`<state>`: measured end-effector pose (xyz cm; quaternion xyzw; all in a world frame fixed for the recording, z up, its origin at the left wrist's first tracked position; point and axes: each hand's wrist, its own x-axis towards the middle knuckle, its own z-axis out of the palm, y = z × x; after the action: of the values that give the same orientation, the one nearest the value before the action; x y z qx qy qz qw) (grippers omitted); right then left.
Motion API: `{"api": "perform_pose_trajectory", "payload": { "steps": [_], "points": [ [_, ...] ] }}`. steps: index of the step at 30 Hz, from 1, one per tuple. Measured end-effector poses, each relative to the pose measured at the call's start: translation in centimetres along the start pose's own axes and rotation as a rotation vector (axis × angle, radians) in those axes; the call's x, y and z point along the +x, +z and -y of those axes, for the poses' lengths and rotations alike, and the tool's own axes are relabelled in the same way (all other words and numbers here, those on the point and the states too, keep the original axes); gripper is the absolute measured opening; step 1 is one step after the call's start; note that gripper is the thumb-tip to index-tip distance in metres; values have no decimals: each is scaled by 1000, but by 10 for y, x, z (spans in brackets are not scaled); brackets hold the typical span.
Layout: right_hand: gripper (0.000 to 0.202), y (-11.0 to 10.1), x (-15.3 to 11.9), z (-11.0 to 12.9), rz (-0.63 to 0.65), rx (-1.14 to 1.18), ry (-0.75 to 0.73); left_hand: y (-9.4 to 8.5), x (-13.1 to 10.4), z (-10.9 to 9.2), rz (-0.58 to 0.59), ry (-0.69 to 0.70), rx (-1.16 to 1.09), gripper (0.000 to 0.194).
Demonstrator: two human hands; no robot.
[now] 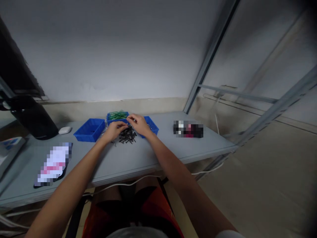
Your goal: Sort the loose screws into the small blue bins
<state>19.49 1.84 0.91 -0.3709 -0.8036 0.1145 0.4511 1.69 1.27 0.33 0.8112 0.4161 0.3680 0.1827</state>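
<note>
My left hand point(114, 130) is closed in a pinch at the upper left edge of a pile of black screws point(127, 135). My right hand point(139, 125) pinches just above the pile, its fingertips close to those of the left. Whatever is between the fingers is too small to make out. Behind the hands, a blue bin point(108, 118) holds green pieces point(118, 115). Another blue bin point(154, 125), partly covered by my right hand and wrist, has small shiny parts in it. Some silvery pieces lie by my left hand.
A third blue bin point(84, 135) stands left of my hands. Farther left are a white case point(64, 130), a phone point(53, 165) with a blurred screen and a black bottle point(36, 119). A blurred object point(188, 129) lies at the right. Metal posts point(210, 59) rise beyond the table's right end.
</note>
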Motion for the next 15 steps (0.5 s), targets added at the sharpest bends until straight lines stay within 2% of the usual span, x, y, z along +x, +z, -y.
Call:
{"api": "perform_pose_trajectory", "payload": {
  "steps": [3,7,8,11,13,15],
  "points": [
    [20,-9,2,-8,-90,16,41,-4,-1,5,6,9,82,28],
    [20,-30,1,-33,-321,-134,219,-10,-5,26,60,8,366,22],
    [19,-33,0,-39,-311,-198,276,-10,-6,31,78,-10,427,19],
    [19,-35,-5,-52,-150,-358,405,-9,-10,43,148,-51,567,17],
    [20,-31,-6,-54,-99,-380,410,-8,-11,45,191,-50,640,21],
    [19,-27,-5,-52,-107,-317,357,-8,-11,45,232,-30,693,25]
  ]
}}
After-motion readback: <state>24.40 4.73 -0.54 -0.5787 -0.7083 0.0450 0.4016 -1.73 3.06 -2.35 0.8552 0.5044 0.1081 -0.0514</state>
